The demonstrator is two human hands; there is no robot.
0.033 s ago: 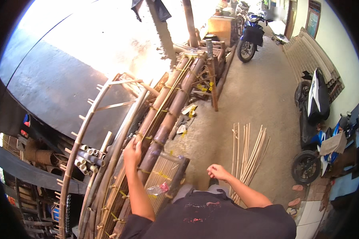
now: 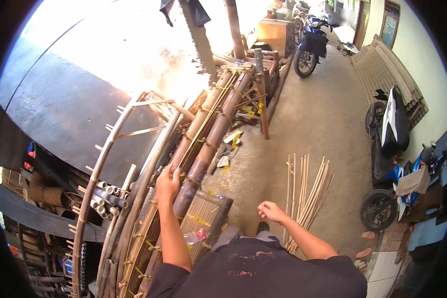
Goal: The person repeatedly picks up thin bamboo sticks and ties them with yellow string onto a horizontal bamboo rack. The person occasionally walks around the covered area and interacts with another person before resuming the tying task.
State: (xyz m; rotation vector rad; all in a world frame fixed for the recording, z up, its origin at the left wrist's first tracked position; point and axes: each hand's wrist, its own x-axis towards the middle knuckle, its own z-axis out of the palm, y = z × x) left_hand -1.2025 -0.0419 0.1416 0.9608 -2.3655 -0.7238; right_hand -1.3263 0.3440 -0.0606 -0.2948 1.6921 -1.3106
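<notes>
My left hand [image 2: 168, 186] is at the near part of a long bamboo frame, its fingers bent against a thin bamboo strip [image 2: 196, 138]. That strip lies along the groove between two thick brown bamboo poles [image 2: 214, 134]. My right hand [image 2: 271, 212] is in front of my body, above the floor, with its fingers curled closed; anything inside them is hidden. Several slim bamboo sticks [image 2: 310, 191] lie fanned out on the floor to its right. Between my hands, close to my legs, is a slatted bamboo panel [image 2: 201, 216] with yellow ties.
A curved bamboo ladder-like frame [image 2: 100, 164] with pegs stands at the left, beside cut bamboo tubes [image 2: 104, 198]. A blue motorbike [image 2: 310, 49] is parked far ahead. Another motorbike [image 2: 380, 206] and corrugated sheets [image 2: 390, 74] line the right wall.
My left hand has shifted slightly along the bamboo, and its fingers have changed pose a little. My right hand stays closed in nearly the same place. The view has moved slightly.
</notes>
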